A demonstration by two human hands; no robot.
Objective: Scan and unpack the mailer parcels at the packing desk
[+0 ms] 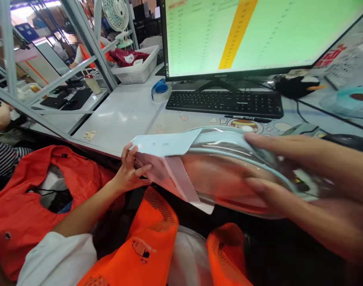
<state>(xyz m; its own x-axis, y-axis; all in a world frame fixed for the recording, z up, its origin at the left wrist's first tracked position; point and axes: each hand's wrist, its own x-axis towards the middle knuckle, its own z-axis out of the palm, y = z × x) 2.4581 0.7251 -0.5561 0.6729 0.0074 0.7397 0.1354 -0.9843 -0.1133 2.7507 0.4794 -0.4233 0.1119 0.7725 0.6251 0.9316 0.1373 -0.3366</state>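
Left hand [133, 169] is gripping the card-sleeved end of a clear package [223, 174]; right hand [348, 206] is pinching the rounded end, thumb below, fingers above. Right hand is blurring and running out of frame; its wrist is cut off. Package is hanging in the air at the worktop's [121, 115] near edge, hiding part of that edge. Its contents are looking reddish through the plastic, can't make them out; sleeve print is unreadable. A dark rounded object is sitting half hidden behind the right hand. Keyboard [223, 102] is lying beyond the package, monitor [199, 39] standing towards the back edge, white basket [136, 71] filling the far left corner. Past the metal frame [95, 47], a co-worker [79, 55] is sitting, partly blocked.
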